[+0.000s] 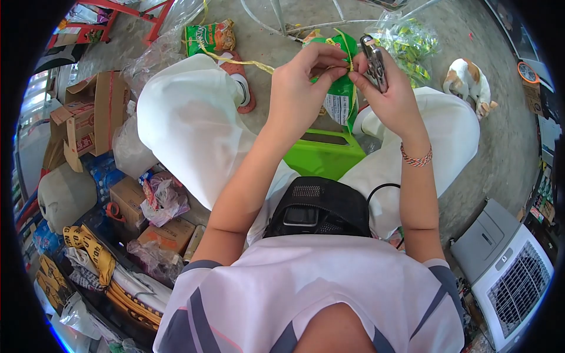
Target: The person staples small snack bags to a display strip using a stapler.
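Observation:
My left hand (309, 82) is closed, its thumb and fingertips pinching a thin yellow strap at the top of a green snack bag (341, 94). The strap (253, 63) runs off to the left to another green snack bag (210, 37) on the floor. In my right hand (385, 97) lies a silver plier-type stapler (374, 63), upright against the palm. That hand's thumb and fingertip also touch the strap beside the left fingertips. The green bag hangs between my knees, its edge partly hidden by my fingers.
Below the hands is a bright green plastic stool (323, 154). More packets in clear plastic (409, 50) lie ahead on the right. A white and brown dog (469, 85) is on the concrete floor. Cardboard boxes (91, 115) stand left; an air cooler (512, 282) stands right.

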`<state>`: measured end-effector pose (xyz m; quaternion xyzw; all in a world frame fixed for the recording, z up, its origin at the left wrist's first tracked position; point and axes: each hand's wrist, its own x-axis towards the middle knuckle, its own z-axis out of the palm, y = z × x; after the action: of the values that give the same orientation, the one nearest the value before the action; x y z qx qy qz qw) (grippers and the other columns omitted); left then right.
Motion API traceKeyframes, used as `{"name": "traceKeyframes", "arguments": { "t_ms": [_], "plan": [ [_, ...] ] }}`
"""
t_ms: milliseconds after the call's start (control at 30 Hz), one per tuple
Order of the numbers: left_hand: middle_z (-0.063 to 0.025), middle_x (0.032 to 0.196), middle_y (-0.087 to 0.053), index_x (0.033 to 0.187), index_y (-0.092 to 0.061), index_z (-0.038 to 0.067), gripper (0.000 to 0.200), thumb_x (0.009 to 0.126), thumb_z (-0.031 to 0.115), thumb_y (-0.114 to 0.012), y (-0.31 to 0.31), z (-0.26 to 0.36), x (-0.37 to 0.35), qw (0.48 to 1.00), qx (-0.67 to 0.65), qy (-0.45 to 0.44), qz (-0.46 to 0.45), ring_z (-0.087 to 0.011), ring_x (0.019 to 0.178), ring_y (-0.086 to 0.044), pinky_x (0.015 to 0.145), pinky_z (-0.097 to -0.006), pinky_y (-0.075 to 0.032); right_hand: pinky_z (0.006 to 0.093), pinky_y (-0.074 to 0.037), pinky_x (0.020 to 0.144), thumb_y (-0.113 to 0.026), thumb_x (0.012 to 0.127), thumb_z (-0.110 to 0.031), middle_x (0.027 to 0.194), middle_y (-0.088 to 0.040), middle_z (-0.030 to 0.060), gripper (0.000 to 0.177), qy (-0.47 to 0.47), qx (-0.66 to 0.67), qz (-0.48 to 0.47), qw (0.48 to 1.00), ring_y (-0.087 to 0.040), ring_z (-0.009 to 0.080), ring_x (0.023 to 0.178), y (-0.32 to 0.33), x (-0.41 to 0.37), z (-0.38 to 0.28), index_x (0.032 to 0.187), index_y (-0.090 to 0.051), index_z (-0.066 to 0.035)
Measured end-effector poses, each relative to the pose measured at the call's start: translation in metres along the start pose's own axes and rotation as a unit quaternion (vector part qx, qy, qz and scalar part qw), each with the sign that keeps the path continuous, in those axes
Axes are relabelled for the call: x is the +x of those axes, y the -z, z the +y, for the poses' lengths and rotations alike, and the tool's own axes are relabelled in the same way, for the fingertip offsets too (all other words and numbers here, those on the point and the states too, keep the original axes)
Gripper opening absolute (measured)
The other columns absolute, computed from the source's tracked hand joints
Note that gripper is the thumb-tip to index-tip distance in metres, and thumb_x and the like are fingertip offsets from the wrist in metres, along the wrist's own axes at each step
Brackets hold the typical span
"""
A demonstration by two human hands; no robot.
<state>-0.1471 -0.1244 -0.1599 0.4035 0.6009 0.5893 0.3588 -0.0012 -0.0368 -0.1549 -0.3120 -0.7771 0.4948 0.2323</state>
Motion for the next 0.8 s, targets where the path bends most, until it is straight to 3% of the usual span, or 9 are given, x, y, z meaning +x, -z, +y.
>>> {"name": "traceKeyframes", "arguments": {
  "t_ms": [167,367,567,800],
  "plan": [
    [-0.0079,0.092,-0.068,0.097,-0.059,-0.002,0.018,0.08,-0.005,-0.065,-0.005,-0.011,0.002,0.998,-0.054,-0.012,0.037,-0.0151,0.086,-0.067,0.077,-0.0267,-0.054,0.0276,-0.044,0.067,-0.065,0.086,-0.014,0.082,-0.06,0.0045,0.018,-0.004,0.014,0.018,1.0,-0.055,0.0133,0.071,-0.002,0.0,0.004,0.093,-0.051,-0.005],
    [-0.0088,0.095,-0.065,0.097,-0.057,-0.002,0.019,0.08,-0.006,-0.065,-0.001,-0.014,0.003,0.994,-0.098,0.027,0.027,-0.0145,0.09,-0.063,0.078,-0.0261,-0.052,0.027,-0.047,0.077,-0.069,0.082,-0.009,0.089,-0.062,0.0037,0.022,-0.001,0.134,0.052,0.99,-0.058,0.0108,0.083,-0.009,0.004,0.015,0.09,-0.049,-0.004],
    [-0.0132,0.098,-0.064,0.1,-0.054,-0.003,0.025,0.08,-0.005,-0.068,-0.002,-0.011,0.003,0.988,-0.141,0.024,0.056,-0.0163,0.093,-0.062,0.083,-0.0266,-0.051,0.0277,-0.049,0.082,-0.064,0.085,-0.002,0.103,-0.063,0.0105,0.019,-0.039,0.257,0.037,0.965,-0.062,0.0147,0.093,-0.006,0.008,0.013,0.089,-0.046,-0.004],
    [-0.0139,0.099,-0.063,0.105,-0.051,-0.002,0.033,0.078,-0.005,-0.07,0.002,-0.014,0.004,0.968,-0.234,0.057,0.065,-0.0178,0.092,-0.063,0.082,-0.0287,-0.052,0.0276,-0.049,0.082,-0.064,0.085,-0.002,0.104,-0.064,0.0121,0.019,-0.041,0.259,0.029,0.964,-0.06,0.0133,0.09,-0.01,0.008,0.011,0.089,-0.045,-0.004]
  ]
}}
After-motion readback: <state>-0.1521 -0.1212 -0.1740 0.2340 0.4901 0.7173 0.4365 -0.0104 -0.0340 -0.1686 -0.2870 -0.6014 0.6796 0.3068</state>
